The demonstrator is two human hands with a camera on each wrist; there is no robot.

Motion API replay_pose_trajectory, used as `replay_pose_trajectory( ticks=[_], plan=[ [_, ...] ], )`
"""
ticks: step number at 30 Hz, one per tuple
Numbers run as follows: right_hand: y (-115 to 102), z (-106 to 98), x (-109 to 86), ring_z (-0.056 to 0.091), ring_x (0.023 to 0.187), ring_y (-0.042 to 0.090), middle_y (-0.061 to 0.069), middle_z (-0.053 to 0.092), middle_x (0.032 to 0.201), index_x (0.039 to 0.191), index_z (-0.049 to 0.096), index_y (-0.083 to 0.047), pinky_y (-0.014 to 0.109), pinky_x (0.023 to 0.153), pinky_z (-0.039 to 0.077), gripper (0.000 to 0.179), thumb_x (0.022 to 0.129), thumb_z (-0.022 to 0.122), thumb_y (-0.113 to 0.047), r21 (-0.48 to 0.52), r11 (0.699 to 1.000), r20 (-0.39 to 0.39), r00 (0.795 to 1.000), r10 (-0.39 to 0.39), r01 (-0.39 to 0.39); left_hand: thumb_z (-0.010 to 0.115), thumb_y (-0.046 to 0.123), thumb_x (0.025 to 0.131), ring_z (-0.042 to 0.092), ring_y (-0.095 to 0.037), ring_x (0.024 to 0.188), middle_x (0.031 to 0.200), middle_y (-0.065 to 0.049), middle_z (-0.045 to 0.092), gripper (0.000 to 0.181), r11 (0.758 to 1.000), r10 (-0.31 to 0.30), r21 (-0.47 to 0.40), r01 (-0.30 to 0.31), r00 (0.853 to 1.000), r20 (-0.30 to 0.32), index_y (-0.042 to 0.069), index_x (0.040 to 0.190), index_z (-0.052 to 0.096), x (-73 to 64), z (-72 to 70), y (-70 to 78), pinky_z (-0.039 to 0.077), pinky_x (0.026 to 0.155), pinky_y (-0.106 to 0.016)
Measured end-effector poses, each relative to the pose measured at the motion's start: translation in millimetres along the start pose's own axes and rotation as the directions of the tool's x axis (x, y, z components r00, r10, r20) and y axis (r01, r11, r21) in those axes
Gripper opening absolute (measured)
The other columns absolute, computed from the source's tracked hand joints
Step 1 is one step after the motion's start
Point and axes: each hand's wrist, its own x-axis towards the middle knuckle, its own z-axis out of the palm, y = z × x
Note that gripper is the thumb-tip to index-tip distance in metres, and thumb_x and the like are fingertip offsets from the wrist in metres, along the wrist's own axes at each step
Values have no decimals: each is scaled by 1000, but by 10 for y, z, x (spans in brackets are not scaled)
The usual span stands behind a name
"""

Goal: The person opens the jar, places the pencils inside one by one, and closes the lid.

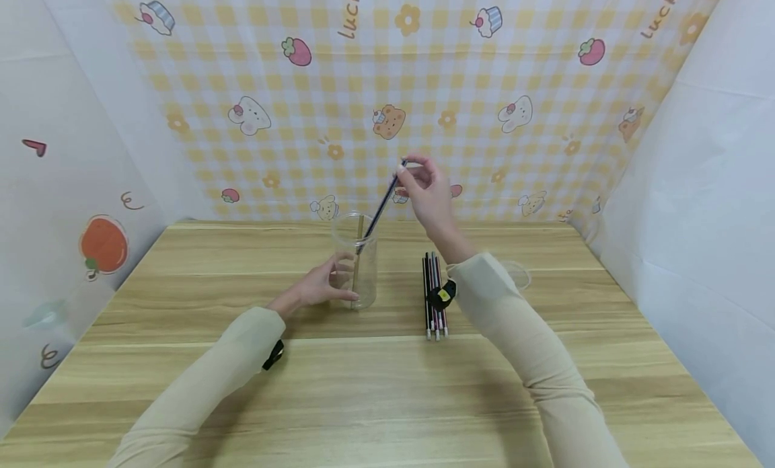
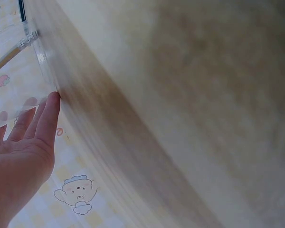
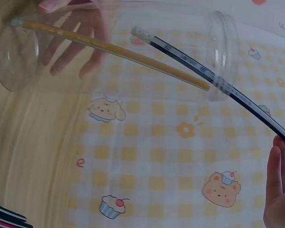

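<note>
You pinch the dark pencil (image 1: 383,202) near its upper end with the thumb and fingers of your right hand (image 1: 431,196); its eraser end slants down past the rim inside the clear cup (image 1: 371,280), above the base. It should handle as light and stiff, a little slick, so that high pinch looks right. The cup is probably thin, light and easy to tip or dent; your left hand (image 1: 317,283) curves loosely round its lower side, a sensible place to steady it. The yellow pencil (image 3: 118,52) leans inside, narrowing the mouth. More pencils (image 1: 432,273) lie to the right, partly hidden by your wrist camera (image 1: 442,294); a clear round thing (image 1: 519,273) sits past your sleeve.
</note>
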Motion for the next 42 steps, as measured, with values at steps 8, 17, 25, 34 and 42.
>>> replay_pose_trajectory(
  ticks=[8, 17, 25, 34, 42],
  plan=[
    [31, 73, -127, 58, 81, 27, 13, 61, 88, 106, 55, 0, 35, 70, 50, 20, 86, 56, -7, -173, 985, 144, 989, 39, -14, 75, 24, 70, 39, -36, 115, 128, -20, 41, 81, 1000, 6, 9, -6, 1000, -14, 11, 133, 25, 114, 15, -260, 27, 96, -52],
    [-39, 151, -281, 56, 82, 28, 15, 61, 91, 100, 58, 7, 33, 69, 49, 18, 85, 57, -4, -317, 948, 256, 965, 63, 22, 76, 29, 67, 38, -33, 117, 130, -17, 39, 83, 1000, -14, 1, 14, 1000, -28, 16, 133, 26, 122, 11, -293, 28, 96, -51],
    [294, 129, -202, 57, 78, 20, 9, 61, 86, 96, 62, 5, 29, 70, 50, 19, 84, 60, -10, -270, 960, 218, 967, 135, -73, 76, 30, 68, 38, -33, 117, 130, -19, 39, 83, 1000, -3, 1, 3, 1000, -30, 15, 133, 26, 124, 15, -292, 27, 96, -52],
    [336, 135, -224, 57, 76, 19, 8, 61, 85, 91, 64, 1, 30, 70, 50, 15, 82, 63, -11, -256, 963, 197, 971, 139, -85, 76, 28, 68, 38, -33, 117, 131, -19, 38, 83, 1000, -8, -14, 8, 1000, -23, 15, 133, 26, 116, 13, -281, 27, 96, -51],
    [363, 114, -253, 56, 76, 18, 5, 62, 88, 93, 68, -2, 31, 67, 48, 18, 83, 63, -16, -319, 942, 202, 964, 172, -101, 76, 28, 68, 40, -33, 115, 130, -18, 40, 83, 1000, -14, 1, 14, 999, -33, 16, 133, 27, 115, 14, -269, 28, 95, -51]
  ],
)
